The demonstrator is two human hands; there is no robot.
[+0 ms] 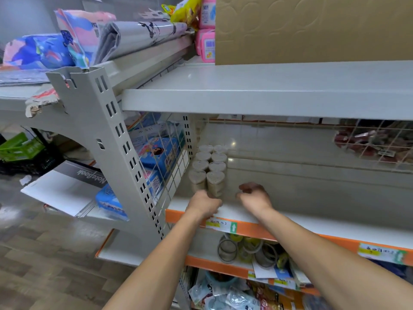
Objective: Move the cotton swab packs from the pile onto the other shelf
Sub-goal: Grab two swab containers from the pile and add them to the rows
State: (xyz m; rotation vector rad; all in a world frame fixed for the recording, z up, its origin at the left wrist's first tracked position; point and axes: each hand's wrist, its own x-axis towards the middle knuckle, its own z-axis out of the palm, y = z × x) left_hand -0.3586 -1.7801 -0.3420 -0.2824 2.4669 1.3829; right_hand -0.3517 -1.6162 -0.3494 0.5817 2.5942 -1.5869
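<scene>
The heart-topped cotton swab packs [209, 168] stand upright in two rows running away from us, just beyond our left hand [204, 203] — the nearer one, its curled fingers at the front pack's base. Whether it pinches anything, we cannot tell. Our right hand [254, 195] hovers beside them, loosely curled, holding nothing, over the shelf [312, 206].

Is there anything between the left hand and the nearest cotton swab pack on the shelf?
Nothing visible. The left hand is right at the front heart-shaped pack, apparently touching it, with no object between them.
</scene>
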